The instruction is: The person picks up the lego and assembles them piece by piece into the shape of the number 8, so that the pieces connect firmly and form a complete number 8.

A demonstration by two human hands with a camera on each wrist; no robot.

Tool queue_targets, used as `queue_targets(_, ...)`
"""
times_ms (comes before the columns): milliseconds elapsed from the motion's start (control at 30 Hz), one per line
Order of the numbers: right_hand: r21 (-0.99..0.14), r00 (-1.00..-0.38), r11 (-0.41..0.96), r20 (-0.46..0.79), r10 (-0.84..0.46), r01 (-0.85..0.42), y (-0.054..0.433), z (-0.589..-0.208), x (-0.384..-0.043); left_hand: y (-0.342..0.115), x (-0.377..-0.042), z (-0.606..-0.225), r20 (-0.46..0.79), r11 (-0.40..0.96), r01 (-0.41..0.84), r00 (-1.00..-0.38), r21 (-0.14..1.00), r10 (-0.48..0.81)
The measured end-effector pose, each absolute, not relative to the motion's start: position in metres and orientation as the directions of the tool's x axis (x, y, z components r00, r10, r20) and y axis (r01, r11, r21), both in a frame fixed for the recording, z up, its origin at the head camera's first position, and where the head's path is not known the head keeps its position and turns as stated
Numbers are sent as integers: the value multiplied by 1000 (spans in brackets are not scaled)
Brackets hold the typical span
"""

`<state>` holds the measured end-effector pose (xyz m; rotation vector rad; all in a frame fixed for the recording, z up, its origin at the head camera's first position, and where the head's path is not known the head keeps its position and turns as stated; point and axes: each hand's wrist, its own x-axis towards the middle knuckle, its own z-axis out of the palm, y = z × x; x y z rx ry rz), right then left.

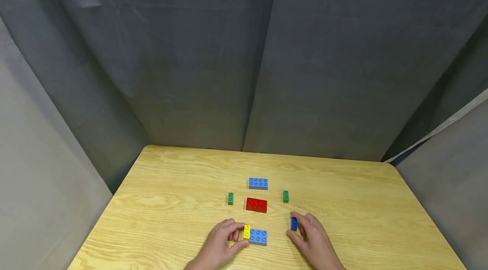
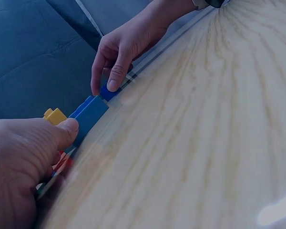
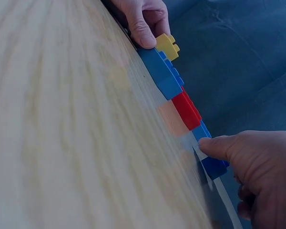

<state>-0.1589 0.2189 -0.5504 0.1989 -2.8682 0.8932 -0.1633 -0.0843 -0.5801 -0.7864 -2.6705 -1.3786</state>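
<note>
My left hand [image 1: 219, 242] pinches a small yellow brick [image 1: 247, 232] between thumb and fingers. The yellow brick sits on the left end of a light blue eight-stud-style brick [image 1: 259, 237], and in the left wrist view the thumb also lies close against that blue brick [image 2: 89, 119]. To the right, my right hand [image 1: 314, 240] holds a small dark blue brick [image 1: 294, 224] by its far and near ends. In the right wrist view the dark blue brick [image 3: 213, 168] is at or near the tabletop; exact contact is hard to tell.
Beyond the hands lies a red brick [image 1: 256, 205], with another light blue brick [image 1: 258, 183] farther back. Small green bricks stand on either side, one left [image 1: 230, 199] and one right [image 1: 285, 196]. Grey curtains [image 1: 198, 70] surround the wooden table [image 1: 171, 176].
</note>
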Motion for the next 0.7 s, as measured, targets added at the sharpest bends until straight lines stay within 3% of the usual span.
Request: queue_targets(700, -567, -995, 818, 62, -78, -99, 221, -554, -161, -80, -161, -574, 233, 503, 421, -889, 755, 395)
